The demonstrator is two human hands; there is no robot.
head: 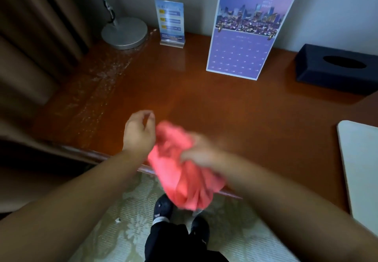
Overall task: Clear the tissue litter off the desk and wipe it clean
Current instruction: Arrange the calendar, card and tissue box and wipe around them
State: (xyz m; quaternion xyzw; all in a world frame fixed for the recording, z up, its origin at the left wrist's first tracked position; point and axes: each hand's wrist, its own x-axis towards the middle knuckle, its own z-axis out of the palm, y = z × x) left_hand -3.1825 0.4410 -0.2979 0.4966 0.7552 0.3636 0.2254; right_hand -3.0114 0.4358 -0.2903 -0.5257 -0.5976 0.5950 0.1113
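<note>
- Right hand (196,153), blurred, grips the bunched pink cloth (180,180) over the near edge of the surface (204,102).
- left hand (138,131) sits at the cloth's 10 o'clock with fingers curled; can't tell if it pinches the cloth.
- tissue litter (106,73) is a white crumb band at 11 o'clock from the hands. Its long axis runs from the lamp base (124,32) toward the near edge.
- Left hand is nearer it; the wipe likely needs a reach up-left.

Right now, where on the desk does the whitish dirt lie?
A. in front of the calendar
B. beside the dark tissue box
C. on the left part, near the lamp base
C: the whitish streaks cross the left of the desk, from the lamp base forward.
</note>
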